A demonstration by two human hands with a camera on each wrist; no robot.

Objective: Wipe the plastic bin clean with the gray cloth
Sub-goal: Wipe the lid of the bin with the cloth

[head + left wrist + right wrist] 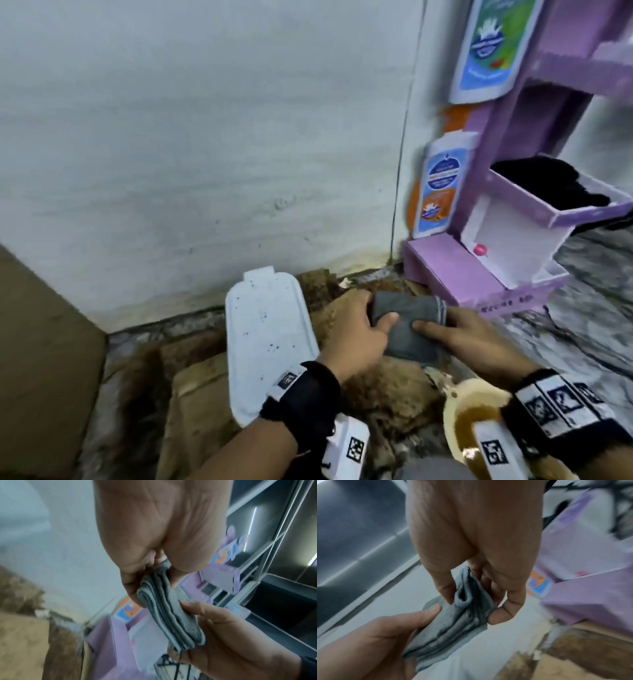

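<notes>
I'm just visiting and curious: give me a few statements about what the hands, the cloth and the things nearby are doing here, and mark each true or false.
1. Both hands hold the folded gray cloth. True: the left hand and the right hand each pinch it.
2. The cloth is spread out flat. False: it is folded into several layers.
3. A white plastic lid with dark specks lies to the left of the hands. True.
4. The shelf unit on the right is green. False: it is purple.
5. The cloth is pressed against the wall. False: it is held apart from the wall.
</notes>
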